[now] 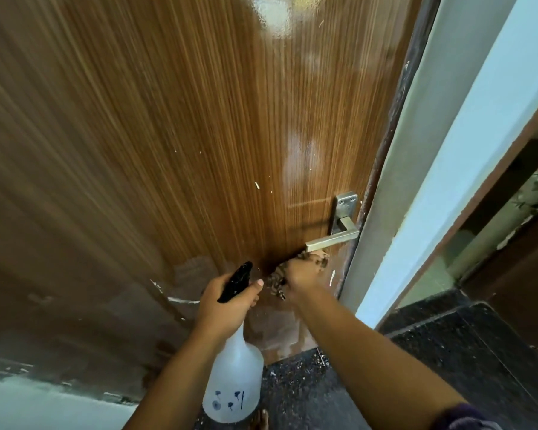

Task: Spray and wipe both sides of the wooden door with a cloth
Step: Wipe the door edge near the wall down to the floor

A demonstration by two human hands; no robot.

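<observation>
- A person's right hand (303, 271) clutches a patterned cloth (275, 283) against the wooden door (168, 135), just below the metal lever handle (331, 240); the door stands directly ahead of both hands.
- The left hand (227, 302), just beside it, grips the black trigger head of a white spray bottle (233, 383), nozzle aimed at the door.
- Wiping well here likely means long strokes along the grain, working around the handle; white flecks near the hands may need firmer pressure.

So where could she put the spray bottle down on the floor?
The dark floor is bare right of her right arm, beside the pale door frame. It is crowded below the handle: left hand gripping the spray bottle, right hand pressing the cloth.
</observation>
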